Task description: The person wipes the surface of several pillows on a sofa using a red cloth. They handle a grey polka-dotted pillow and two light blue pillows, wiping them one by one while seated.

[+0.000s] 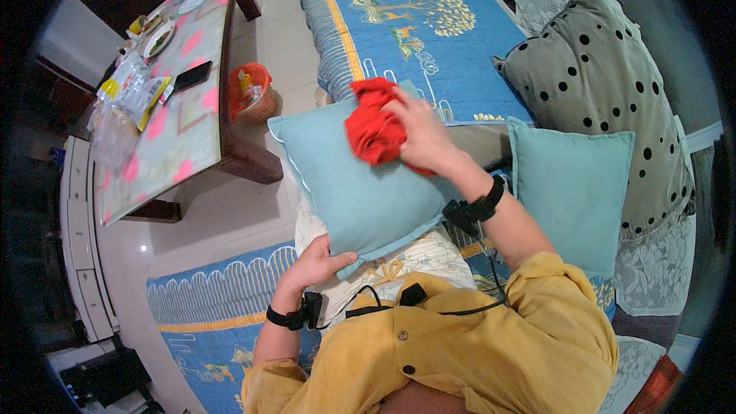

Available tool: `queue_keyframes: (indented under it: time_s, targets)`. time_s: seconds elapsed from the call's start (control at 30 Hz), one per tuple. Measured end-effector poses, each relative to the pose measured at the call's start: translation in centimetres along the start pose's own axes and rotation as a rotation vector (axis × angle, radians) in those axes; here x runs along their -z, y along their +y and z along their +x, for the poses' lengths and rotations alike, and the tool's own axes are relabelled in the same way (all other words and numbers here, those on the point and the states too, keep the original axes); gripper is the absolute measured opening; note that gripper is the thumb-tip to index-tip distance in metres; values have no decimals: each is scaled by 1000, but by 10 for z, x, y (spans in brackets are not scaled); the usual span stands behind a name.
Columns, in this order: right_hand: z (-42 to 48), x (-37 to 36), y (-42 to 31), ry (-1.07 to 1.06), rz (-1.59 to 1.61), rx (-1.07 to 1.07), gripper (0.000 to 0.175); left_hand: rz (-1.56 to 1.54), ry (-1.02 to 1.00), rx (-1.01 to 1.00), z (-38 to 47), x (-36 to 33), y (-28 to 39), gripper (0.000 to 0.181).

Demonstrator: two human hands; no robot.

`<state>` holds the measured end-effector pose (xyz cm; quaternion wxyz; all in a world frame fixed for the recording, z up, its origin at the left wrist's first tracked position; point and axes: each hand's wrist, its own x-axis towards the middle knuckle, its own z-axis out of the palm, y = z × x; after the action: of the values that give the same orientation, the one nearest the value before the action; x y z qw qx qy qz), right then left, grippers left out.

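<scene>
A light blue cushion (345,195) with a white-piped or zipped left edge rests across my lap. My left hand (322,264) grips its near left corner, thumb on top and the fingers hidden beneath. On the cushion's far part lies a crumpled red cloth (374,126), bunched under my right hand (422,132). The right hand is slightly blurred, with its fingers curled over the cloth. To my right, a second light blue cushion (569,201) leans beside a larger grey pillow with black dots (598,80).
A blue quilted cover (414,29) with tree patterns spreads over the seat ahead. At left stands a long table (190,126) bearing a black phone (193,76), plastic food bags (132,89) and a plate (159,39). An orange waste basket (251,92) stands on the floor beside it.
</scene>
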<state>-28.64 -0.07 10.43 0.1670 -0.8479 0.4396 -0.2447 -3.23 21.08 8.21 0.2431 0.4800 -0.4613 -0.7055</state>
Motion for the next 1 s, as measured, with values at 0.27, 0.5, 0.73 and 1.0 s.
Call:
queue_keyframes:
  time_s: [0.27, 0.5, 0.73, 1.0]
  targets:
    - [-4, 7, 88, 1, 305, -370, 58, 12, -98, -76, 8, -11, -10, 46]
    - [-20, 3, 85, 54, 747, -456, 63, 41, 219, 11, 0, 19, 10, 65]
    - [-27, -3, 71, 72, 676, -299, 50, -151, 442, -196, 46, 22, 16, 103]
    - [-60, -7, 106, 148, 1361, -868, 49, -276, 362, -303, 57, 10, 7, 103]
